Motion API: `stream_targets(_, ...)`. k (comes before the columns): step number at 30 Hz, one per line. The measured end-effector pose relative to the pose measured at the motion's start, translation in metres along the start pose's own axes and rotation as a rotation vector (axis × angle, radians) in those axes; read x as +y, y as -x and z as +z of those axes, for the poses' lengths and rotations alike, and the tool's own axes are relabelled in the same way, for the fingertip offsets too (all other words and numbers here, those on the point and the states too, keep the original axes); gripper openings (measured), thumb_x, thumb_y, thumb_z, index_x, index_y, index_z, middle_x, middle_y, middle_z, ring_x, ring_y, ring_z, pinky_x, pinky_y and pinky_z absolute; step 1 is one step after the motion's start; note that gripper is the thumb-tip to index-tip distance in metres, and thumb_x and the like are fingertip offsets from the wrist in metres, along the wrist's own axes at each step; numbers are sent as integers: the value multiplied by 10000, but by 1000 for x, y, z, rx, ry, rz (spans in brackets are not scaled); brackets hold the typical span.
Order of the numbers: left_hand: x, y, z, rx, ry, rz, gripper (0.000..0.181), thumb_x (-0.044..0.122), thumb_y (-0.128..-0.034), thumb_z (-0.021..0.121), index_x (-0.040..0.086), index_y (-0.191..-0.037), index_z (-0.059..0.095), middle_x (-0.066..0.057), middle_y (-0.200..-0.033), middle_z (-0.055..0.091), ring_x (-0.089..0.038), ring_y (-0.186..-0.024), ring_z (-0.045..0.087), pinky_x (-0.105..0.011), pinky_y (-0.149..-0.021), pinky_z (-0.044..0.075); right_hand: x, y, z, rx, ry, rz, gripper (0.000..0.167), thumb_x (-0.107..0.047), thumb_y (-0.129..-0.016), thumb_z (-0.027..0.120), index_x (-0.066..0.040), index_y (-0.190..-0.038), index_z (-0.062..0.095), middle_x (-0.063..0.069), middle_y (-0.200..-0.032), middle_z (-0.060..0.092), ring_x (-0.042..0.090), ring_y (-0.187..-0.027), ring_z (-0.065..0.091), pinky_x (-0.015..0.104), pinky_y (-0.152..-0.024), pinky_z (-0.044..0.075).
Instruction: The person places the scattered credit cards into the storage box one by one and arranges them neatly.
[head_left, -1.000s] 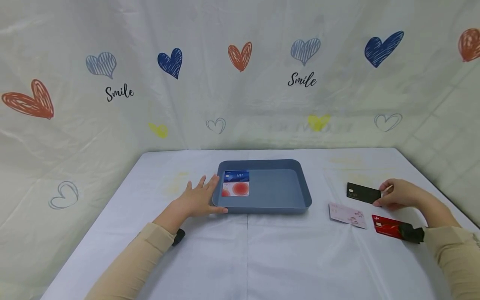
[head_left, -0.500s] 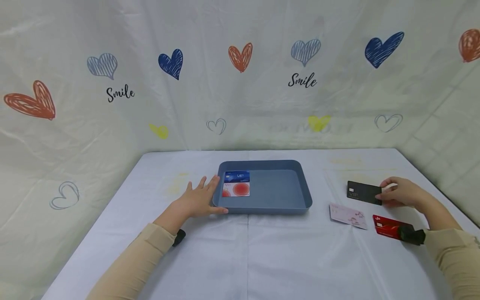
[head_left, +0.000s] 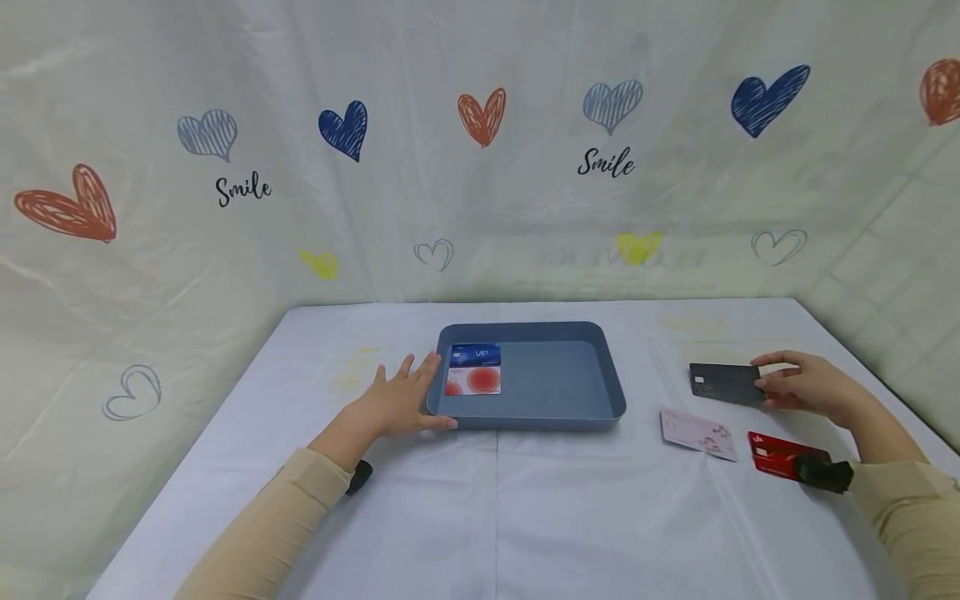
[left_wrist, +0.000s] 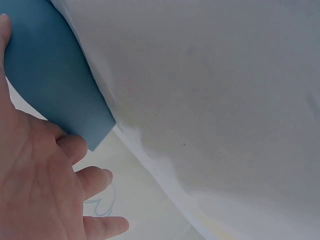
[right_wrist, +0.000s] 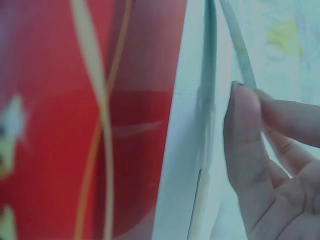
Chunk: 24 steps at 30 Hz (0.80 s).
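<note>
At the right of the table, my right hand pinches the right end of a black VIP card between thumb and fingers. In the right wrist view the thumb and fingers grip its thin edge. My left hand lies with spread fingers against the left side of a blue-grey tray; the left wrist view shows it touching the tray wall. Inside the tray, at its left, lie a blue VIP card and a white card with red circles.
A pale pink flowered card lies in front of the black card. Beside it a red card is partly covered by the dark wrist camera. White cloth covers the table, and a heart-printed curtain hangs behind.
The black card has come slightly up off the cloth and changed its tilt, with the right fingers shifting on its end. The left hand and tray stay in place.
</note>
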<state>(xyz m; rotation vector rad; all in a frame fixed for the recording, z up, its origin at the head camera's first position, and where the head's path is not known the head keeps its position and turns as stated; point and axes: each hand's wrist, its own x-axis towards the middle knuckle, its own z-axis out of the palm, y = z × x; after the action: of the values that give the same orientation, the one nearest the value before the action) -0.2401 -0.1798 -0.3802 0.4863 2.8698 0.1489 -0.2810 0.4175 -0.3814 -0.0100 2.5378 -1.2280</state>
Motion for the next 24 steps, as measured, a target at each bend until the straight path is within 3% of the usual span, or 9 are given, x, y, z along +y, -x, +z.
stream_targets(5,0,0,-2,3,-6,4,1151,729,-879,626,69,-1653,86,-98,-1709,129,-390,-1557,64,-716,-1164,64,4,0,-1,4,-61,-23,573,-146,-1072,540,179,-1458,268,106,-1056,614,175,-812,691,272,-770,592)
stream_targets(7,1,0,-2,3,-4,5,1150,729,-879,626,67,-1652,90,-100,-1709,128,-392,-1557,66,-718,-1163,66,4,0,-1,12,-117,-23,453,-167,-1074,550,129,-1392,423,82,-1053,621,169,-827,702,273,-777,592)
stream_targets(10,1,0,-3,0,-2,4,1149,730,-880,625,67,-1652,91,-99,-1710,126,-391,-1557,66,-718,-1163,67,3,1,-3,19,-256,1,155,-181,-1070,566,-203,-1163,688,6,-990,638,161,-822,724,266,-771,591)
stream_targets(12,2,1,-3,-2,4,3,1149,726,-880,629,66,-1652,92,-101,-1709,131,-391,-1556,65,-718,-1163,66,1,2,-3,11,-391,21,275,-176,-1070,567,-410,-984,684,-37,-932,645,156,-812,732,255,-760,588)
stream_targets(13,3,1,-4,-3,5,3,1149,724,-879,631,66,-1652,92,-101,-1708,132,-391,-1557,64,-717,-1164,64,0,2,-3,5,-460,28,337,-172,-1071,563,-448,-923,686,-50,-910,646,154,-806,733,249,-754,587)
stream_targets(18,4,1,-5,-5,4,2,1152,724,-879,633,64,-1652,91,-104,-1707,137,-392,-1556,65,-716,-1164,64,-7,5,-2,-36,-806,22,362,-104,-1079,522,-306,-922,778,-17,-906,675,160,-813,739,239,-754,586)
stream_targets(21,3,1,-4,-3,-6,1,1154,731,-878,627,67,-1652,88,-102,-1708,134,-392,-1556,67,-717,-1164,68,-12,6,-1,-49,-907,-4,358,-71,-1076,513,-246,-935,792,-7,-918,681,162,-823,740,244,-765,588)
stream_targets(24,3,0,-3,-3,-8,0,1156,735,-876,625,69,-1653,87,-99,-1708,134,-392,-1556,67,-717,-1163,69,-17,6,1,-49,-935,-25,373,-59,-1077,501,-228,-926,797,-10,-914,676,155,-825,735,251,-772,591)
